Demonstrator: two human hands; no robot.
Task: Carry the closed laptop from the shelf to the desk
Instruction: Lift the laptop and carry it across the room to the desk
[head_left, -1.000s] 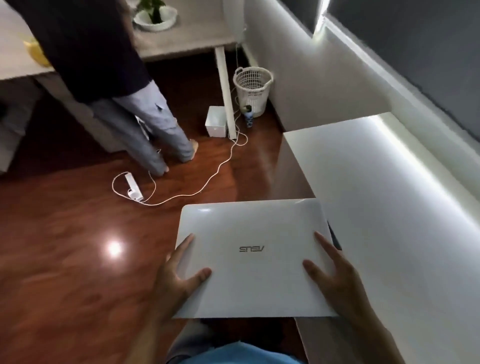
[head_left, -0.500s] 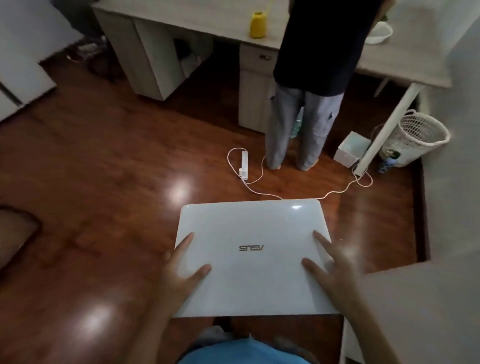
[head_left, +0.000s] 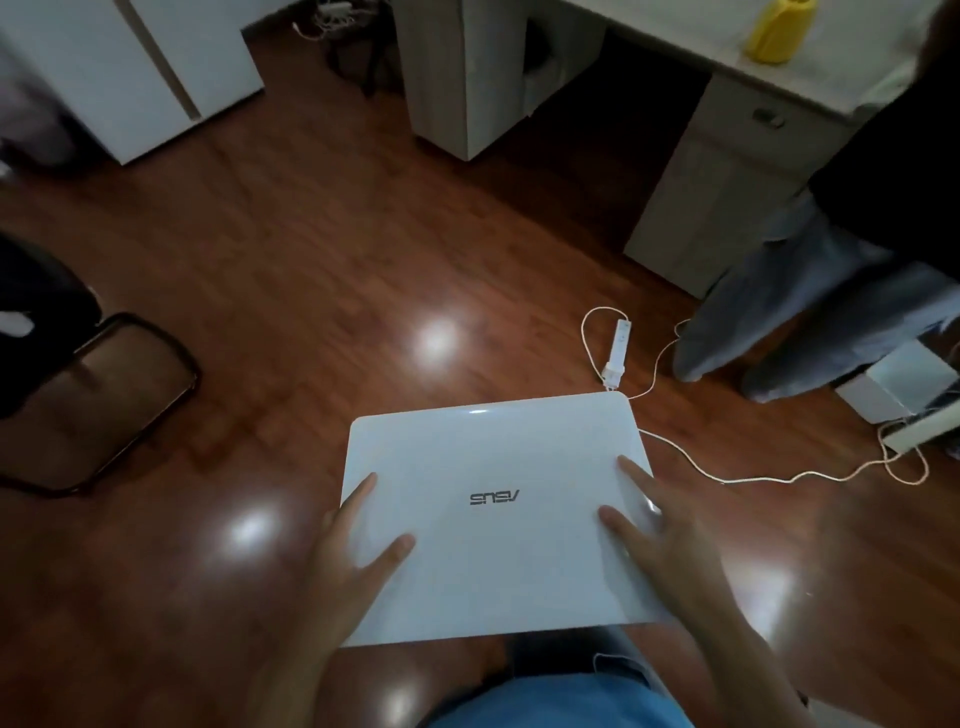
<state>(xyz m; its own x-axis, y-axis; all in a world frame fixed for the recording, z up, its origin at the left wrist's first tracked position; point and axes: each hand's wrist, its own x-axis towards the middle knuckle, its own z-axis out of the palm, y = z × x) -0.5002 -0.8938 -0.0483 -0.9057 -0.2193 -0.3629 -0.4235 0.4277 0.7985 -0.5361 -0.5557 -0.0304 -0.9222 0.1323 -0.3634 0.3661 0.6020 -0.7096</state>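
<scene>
A closed white laptop with a dark logo on its lid is held flat in front of me, above the wooden floor. My left hand grips its left edge with thumb and a finger on the lid. My right hand grips the right edge the same way. The desk, light-topped with a drawer unit beneath, runs along the top right. The shelf is out of view.
Another person in grey trousers stands by the desk at right. A yellow bottle sits on the desk. A white power strip and cable lie on the floor. A dark chair stands at left, white cabinets at top left.
My view has swung left, away from the white shelf and wall. The desk and standing person slid to the right; a chair and cabinets came into view. Both hands keep the same hold.
</scene>
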